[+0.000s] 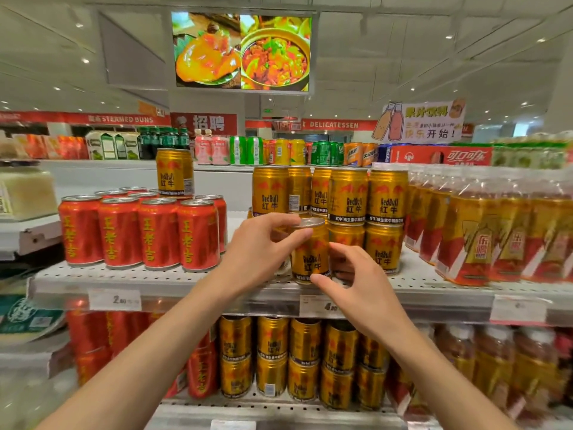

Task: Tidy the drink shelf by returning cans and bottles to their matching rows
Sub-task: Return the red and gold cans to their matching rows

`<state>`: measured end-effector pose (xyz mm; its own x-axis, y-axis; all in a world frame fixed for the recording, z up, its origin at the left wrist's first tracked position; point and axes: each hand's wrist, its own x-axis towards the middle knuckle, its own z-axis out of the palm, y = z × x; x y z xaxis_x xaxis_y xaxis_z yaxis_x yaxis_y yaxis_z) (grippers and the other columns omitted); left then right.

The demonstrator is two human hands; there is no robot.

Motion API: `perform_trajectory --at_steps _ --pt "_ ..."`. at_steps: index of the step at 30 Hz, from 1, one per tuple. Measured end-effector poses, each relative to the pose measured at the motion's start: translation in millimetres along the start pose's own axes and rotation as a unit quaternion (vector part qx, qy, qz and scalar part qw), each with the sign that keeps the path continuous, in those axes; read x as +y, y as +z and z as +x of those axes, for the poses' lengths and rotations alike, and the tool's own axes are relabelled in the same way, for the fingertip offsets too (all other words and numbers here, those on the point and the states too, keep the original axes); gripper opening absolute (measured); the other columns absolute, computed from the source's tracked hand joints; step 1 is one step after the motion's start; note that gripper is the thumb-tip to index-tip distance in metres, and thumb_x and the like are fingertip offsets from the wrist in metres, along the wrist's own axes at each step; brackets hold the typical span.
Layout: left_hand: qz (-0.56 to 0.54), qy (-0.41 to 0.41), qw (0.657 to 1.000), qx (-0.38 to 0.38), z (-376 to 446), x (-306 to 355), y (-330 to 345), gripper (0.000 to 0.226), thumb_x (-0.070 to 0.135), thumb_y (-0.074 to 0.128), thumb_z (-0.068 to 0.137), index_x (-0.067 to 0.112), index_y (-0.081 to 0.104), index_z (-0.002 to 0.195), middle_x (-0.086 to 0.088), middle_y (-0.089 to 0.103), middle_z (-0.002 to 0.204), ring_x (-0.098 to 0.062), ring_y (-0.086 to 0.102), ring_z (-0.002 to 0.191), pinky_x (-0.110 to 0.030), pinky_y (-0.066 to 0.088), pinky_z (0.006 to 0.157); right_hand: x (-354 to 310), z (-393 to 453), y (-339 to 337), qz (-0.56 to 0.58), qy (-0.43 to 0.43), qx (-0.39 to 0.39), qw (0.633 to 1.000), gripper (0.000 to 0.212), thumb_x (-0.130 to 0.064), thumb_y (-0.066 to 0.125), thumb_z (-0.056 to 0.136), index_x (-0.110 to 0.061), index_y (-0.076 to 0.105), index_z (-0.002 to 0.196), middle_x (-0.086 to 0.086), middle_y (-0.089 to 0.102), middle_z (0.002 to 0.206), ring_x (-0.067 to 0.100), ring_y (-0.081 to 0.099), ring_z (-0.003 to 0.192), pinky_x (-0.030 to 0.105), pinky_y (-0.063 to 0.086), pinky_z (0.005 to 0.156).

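Note:
A gold Red Bull can [310, 252] stands at the front edge of the white shelf [161, 279], in front of the stacked gold Red Bull cans [348, 197]. My left hand [263, 243] grips its top rim with thumb and fingers. My right hand [359, 280] touches its lower side with thumb and fingertips. To the left stands a block of red cans [139, 234], and one stray gold Red Bull can [174, 172] sits on top of them.
Shrink-wrapped packs of tea bottles [483, 231] fill the shelf's right side. The lower shelf holds more gold cans [305, 361] and red cans [198, 377]. Price tags [114, 300] line the shelf edge. Another aisle of drinks [279, 152] runs behind.

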<state>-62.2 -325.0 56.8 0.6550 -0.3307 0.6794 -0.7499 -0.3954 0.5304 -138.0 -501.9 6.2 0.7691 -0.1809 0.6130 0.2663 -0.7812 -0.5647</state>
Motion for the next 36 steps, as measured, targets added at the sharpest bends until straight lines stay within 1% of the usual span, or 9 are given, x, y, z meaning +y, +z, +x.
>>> perform_trajectory --at_steps 3,6,9,12,14,18,22,29,36 --pt "0.005 0.013 1.000 0.004 -5.4 -3.7 1.6 0.044 0.046 0.073 0.090 0.025 0.070 0.129 0.014 0.072 0.120 0.003 0.070 0.095 -0.022 0.059 0.086 1.1 -3.2 3.5 -0.021 0.004 0.016 1.000 0.067 -0.046 0.074 0.087 -0.024 0.050 0.146 -0.013 0.058 0.134 -0.004 0.049 0.115 0.015 0.039 0.096" --pt "0.010 0.012 1.000 0.010 -11.1 -9.0 1.2 0.043 0.042 0.075 0.090 0.025 0.069 0.128 0.014 0.071 0.116 0.004 0.069 0.092 -0.016 0.057 0.080 1.1 -5.4 5.9 -0.018 0.007 0.024 1.000 0.067 -0.046 0.074 0.087 -0.024 0.051 0.145 -0.012 0.060 0.133 0.000 0.052 0.117 0.019 0.042 0.099" --pt "0.010 -0.001 0.998 0.062 -18.5 -22.4 -2.6 0.025 0.037 0.075 0.090 0.025 0.072 0.112 0.015 0.070 0.103 0.003 0.065 0.089 -0.015 0.053 0.073 -0.9 -8.8 10.0 -0.010 0.002 0.041 0.999 0.068 -0.042 0.074 0.088 -0.024 0.046 0.148 -0.012 0.057 0.131 0.002 0.056 0.116 0.026 0.048 0.102" --pt "0.022 -0.030 0.991 0.131 -24.8 -42.4 -6.4 0.018 0.031 0.077 0.089 0.024 0.064 0.098 0.013 0.064 0.093 -0.004 0.063 0.081 -0.026 0.055 0.070 -4.7 -13.7 18.0 -0.009 -0.017 0.080 0.997 0.080 -0.039 0.075 0.087 -0.033 0.030 0.153 -0.015 0.046 0.130 0.000 0.056 0.108 0.022 0.049 0.092" --pt "0.030 -0.060 0.988 0.140 -24.8 -53.3 -5.7 0.030 0.035 0.077 0.088 0.026 0.057 0.108 0.009 0.059 0.099 -0.004 0.061 0.083 -0.034 0.057 0.073 -7.3 -14.5 24.2 -0.040 -0.043 0.099 0.993 0.085 -0.039 0.074 0.088 -0.036 0.022 0.154 -0.014 0.042 0.130 0.001 0.054 0.105 0.021 0.048 0.087" --pt "0.048 -0.073 0.992 0.093 -14.8 -59.2 -2.3 0.060 0.048 0.070 0.090 0.029 0.044 0.140 0.008 0.055 0.122 -0.008 0.060 0.100 -0.037 0.057 0.086 -12.4 -8.0 37.1 -0.089 -0.068 0.111 0.987 0.085 -0.039 0.070 0.091 -0.037 0.017 0.157 -0.008 0.040 0.133 0.009 0.052 0.113 0.023 0.048 0.091" --pt "0.021 -0.078 0.995 0.067 -4.0 -57.1 1.1 0.063 0.053 0.065 0.092 0.033 0.040 0.147 0.009 0.057 0.137 -0.012 0.062 0.114 -0.044 0.056 0.097 -14.1 2.6 48.9 -0.136 -0.056 0.125 0.981 0.083 -0.040 0.072 0.090 -0.030 0.023 0.157 -0.002 0.043 0.133 0.014 0.056 0.108 0.026 0.053 0.081" --pt "-0.027 -0.086 0.995 0.049 -7.2 -61.6 5.3 0.065 0.050 0.068 0.092 0.041 0.036 0.149 0.019 0.057 0.130 -0.012 0.063 0.118 -0.043 0.054 0.102 -14.7 15.7 53.9 -0.211 -0.039 0.117 0.970 0.086 -0.044 0.072 0.089 -0.022 0.024 0.157 0.001 0.049 0.122 0.015 0.061 0.094 0.020 0.047 0.066" --pt "-0.045 -0.080 0.995 0.049 -9.2 -62.3 3.0 0.065 0.046 0.070 0.093 0.043 0.038 0.149 0.023 0.057 0.116 -0.009 0.062 0.115 -0.040 0.055 0.101 -13.1 21.3 43.4 -0.235 -0.057 0.088 0.966 0.089 -0.046 0.066 0.093 -0.024 0.013 0.161 -0.003 0.061 0.117 0.013 0.064 0.095 0.021 0.046 0.068"
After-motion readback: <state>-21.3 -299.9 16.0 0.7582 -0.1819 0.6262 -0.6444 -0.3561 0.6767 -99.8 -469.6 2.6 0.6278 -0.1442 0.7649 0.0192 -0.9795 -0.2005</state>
